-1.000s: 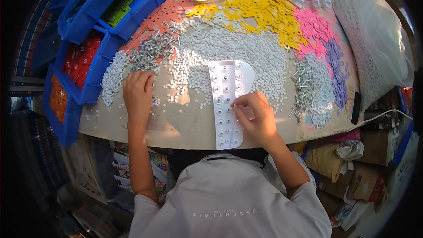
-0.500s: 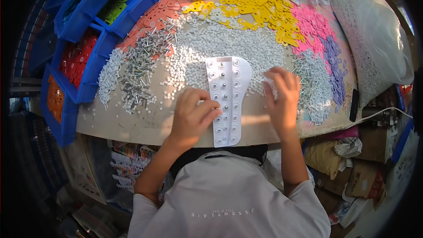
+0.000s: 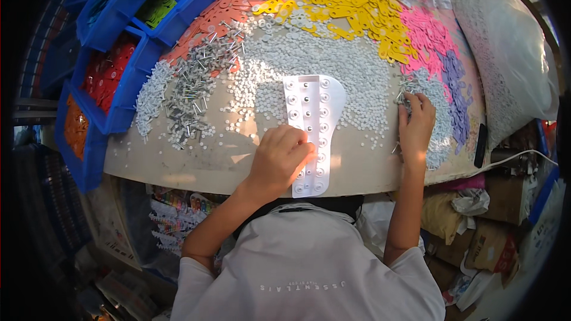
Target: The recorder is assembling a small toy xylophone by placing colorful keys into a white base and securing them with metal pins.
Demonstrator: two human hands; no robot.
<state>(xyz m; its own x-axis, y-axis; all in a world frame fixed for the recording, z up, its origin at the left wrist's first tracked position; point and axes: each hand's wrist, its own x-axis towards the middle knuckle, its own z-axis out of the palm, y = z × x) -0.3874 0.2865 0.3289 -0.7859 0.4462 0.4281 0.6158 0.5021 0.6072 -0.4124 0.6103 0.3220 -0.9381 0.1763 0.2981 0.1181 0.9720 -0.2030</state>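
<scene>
A white plastic plate [image 3: 335,98] with a rounded far end lies on the table in front of me. Two rows of round sockets run along it, with a channel of small metal studs between them. Over the near half of the plate is my left hand [image 3: 278,157], thumb and fingers pinched at the channel; whatever they hold is hidden. My right hand [image 3: 418,128] is at the left edge of a heap of pale pins [image 3: 437,116], its fingertips drawn together there. I cannot make out what is between them.
Small white discs [image 3: 309,53] spread beyond the plate. Metal pins [image 3: 193,95] are heaped left, with orange-red strips [image 3: 220,9], yellow strips [image 3: 375,15], pink strips [image 3: 422,35] and purple strips [image 3: 458,95] around. Blue bins [image 3: 128,107] stand left; a clear bag [image 3: 505,53] right.
My right hand has moved right, from beside the plate to the pale pins. My left hand has shifted slightly right over the plate, covering more of the channel.
</scene>
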